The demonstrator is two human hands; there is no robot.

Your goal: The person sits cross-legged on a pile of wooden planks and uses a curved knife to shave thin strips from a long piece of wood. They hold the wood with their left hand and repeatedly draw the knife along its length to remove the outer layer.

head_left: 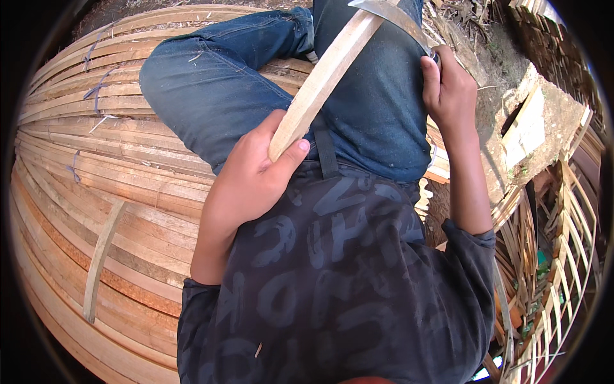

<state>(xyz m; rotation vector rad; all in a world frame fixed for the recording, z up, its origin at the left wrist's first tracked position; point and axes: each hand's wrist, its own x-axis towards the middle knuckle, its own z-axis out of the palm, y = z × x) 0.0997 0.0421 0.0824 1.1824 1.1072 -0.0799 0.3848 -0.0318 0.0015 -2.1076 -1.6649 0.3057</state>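
Note:
My left hand [259,166] is wrapped round the near end of a squared wooden stick [326,80], thumb along its side. The stick slants up and away to the right over my jeans-clad leg, its far end cut off by the top of the view. In my right hand [451,86] is the dark handle of a curved-bladed knife [400,19], mostly hidden by the fingers. The blade arches leftward from that hand and crosses the stick near its far part. Whether its edge bites into the wood I cannot tell.
Bundles of long wooden strips [128,166] tied with bluish cords lie on the left, under my bent leg. A loose short slat [102,262] rests across them. To the right are a rough stone-like block [534,128] and an openwork basket [563,275] of thin strips.

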